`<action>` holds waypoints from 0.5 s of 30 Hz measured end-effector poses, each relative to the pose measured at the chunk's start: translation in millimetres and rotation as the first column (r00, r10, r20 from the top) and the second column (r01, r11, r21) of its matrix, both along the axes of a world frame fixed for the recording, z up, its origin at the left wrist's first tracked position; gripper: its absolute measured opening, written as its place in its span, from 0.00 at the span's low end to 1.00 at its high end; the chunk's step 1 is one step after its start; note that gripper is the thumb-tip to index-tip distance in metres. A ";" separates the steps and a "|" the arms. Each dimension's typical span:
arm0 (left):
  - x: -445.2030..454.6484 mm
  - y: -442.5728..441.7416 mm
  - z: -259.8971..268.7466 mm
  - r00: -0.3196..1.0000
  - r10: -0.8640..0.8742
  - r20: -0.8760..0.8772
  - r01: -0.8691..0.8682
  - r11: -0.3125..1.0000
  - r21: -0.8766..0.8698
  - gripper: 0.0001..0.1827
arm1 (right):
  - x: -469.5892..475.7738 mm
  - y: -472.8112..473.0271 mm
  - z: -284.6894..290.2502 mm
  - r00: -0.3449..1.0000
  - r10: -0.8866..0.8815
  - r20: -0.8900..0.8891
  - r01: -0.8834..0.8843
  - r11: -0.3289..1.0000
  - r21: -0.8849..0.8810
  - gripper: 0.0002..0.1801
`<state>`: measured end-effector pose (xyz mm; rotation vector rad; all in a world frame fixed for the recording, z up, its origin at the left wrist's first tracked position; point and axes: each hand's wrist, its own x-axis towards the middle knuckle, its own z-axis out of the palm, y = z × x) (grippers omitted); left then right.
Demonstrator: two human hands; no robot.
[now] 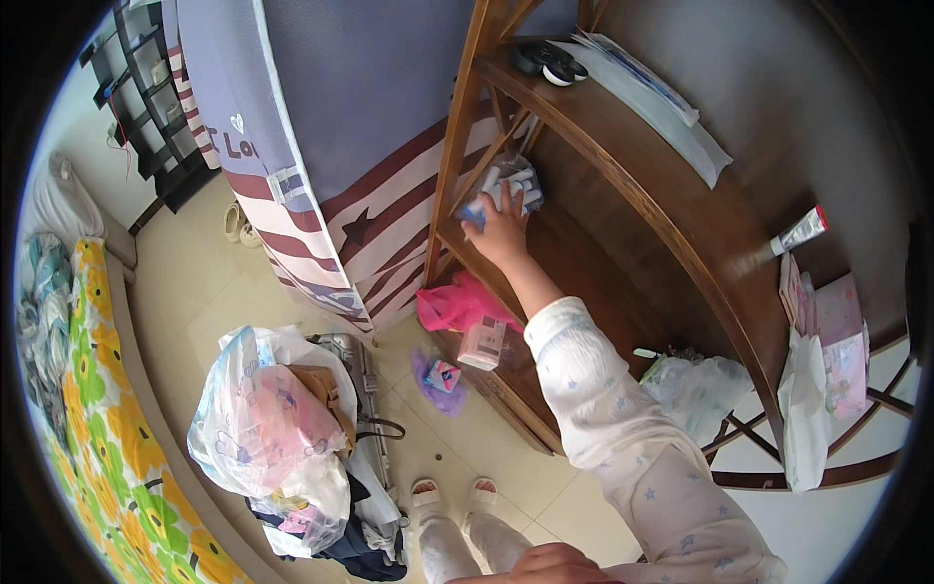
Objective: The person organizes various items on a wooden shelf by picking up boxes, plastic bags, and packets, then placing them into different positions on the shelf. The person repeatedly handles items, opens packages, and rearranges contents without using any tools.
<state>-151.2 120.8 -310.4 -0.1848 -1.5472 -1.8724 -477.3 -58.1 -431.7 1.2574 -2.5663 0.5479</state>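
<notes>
My right hand [501, 226] reaches to the left end of a brown wooden shelf unit [598, 146]. Its spread fingers touch a clear plastic bag [536, 179] that holds several white and blue tubes or rolls; whether they grip it cannot be told. At the bottom edge of the view my left hand [558, 563] is near my body, its fingers mostly hidden. Below the right hand, a bright pink plastic bag [460, 299] and a white and pink pack [483, 343] lie on the lower shelf's edge.
Plastic bags [270, 431] are heaped on a silver suitcase [365, 394] at left. A purple bag [438, 383] with a small packet lies on the tiled floor. The upper shelf bears a black case [543, 58], papers and a tube [799, 230]. A printed curtain [379, 146] hangs beside the shelf.
</notes>
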 end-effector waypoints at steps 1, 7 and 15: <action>2.5 -5.4 3.2 0.997 -0.054 -0.064 0.053 0.998 -0.018 0.09 | -2.2 -1.5 0.0 0.999 -0.011 0.034 0.009 0.999 0.040 0.27; -87.4 -58.6 -17.5 0.798 0.442 0.409 -0.583 0.740 0.336 0.05 | 19.3 22.7 6.5 0.997 0.071 -0.035 -0.072 0.997 -0.026 0.13; -210.9 -167.4 -115.7 0.467 0.814 0.345 -0.606 0.578 -0.546 0.36 | 50.0 95.9 18.2 0.965 0.162 0.207 -0.159 0.987 -0.033 0.04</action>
